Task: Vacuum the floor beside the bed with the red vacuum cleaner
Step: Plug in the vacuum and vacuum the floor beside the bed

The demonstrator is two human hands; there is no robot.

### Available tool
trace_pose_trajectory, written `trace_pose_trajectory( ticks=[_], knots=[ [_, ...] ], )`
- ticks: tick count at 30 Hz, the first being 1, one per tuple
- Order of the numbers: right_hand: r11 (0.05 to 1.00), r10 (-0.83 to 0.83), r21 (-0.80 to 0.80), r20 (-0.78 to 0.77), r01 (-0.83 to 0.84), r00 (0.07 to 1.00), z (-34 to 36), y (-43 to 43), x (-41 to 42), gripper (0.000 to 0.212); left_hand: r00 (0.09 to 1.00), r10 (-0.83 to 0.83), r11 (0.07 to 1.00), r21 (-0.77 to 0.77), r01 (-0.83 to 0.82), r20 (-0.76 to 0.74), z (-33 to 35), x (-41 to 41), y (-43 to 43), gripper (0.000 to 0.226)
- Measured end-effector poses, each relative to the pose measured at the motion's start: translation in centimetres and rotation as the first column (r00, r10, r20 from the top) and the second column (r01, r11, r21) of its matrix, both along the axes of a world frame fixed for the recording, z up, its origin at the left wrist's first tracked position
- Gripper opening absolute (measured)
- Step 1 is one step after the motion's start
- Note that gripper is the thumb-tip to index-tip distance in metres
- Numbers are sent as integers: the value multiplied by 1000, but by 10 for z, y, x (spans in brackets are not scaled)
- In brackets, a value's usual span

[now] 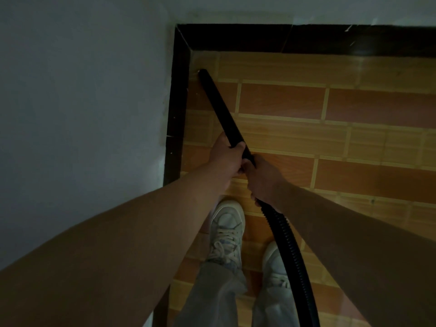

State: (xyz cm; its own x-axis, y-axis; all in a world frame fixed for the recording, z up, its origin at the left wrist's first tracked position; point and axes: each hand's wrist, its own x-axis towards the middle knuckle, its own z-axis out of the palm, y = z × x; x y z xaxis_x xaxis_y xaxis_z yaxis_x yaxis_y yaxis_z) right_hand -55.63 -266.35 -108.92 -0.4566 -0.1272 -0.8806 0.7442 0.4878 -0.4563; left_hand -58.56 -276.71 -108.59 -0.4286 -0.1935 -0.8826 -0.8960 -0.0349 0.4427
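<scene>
The left hand is wrapped round the lower part of the black wand. The right hand, touching it from behind, grasps the joint where the wand meets the ribbed hose. The wand's tip sits in the floor corner at upper centre-left of the frame. The red body of the cleaner and the bed are out of view.

Likely risks:
- Pushing further could jam the bare tube end against the black skirting and scuff it, or lift the tip off the tiled floor so suction is lost.
- The hose runs down between the shoes, just over the right shoe. A step back could tread on it or tug the unseen machine.

The wall and skirting close off the left and top of the frame. Open floor lies to the right, so strokes should probably sweep that way.
</scene>
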Motion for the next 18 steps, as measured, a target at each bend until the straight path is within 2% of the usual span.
trace_pose_trajectory(
  ticks=[2,6,10,14,18],
  knots=[
    [1000,-4,4,-15,4,1000,-1,-1,-2,35,1000,-19,1000,4,19,-10,-1,-4,-1,51],
    [1000,26,-4,12,-26,1000,1,1,-12,33,1000,-4,1000,-10,4,-12,-3,-10,-1,44],
    [1000,11,3,-7,-11,1000,1,0,-18,34,1000,-4,1000,13,4,-31,-5,-16,-2,46],
    [998,35,45,-46,-33,998,-1,0,-26,37,998,-54,999,2,54,-14,-5,-32,0,25],
    [990,122,73,-44,-119,992,6,6,-37,36,998,-62,998,23,62,8,-7,-40,1,23]
  ],
)
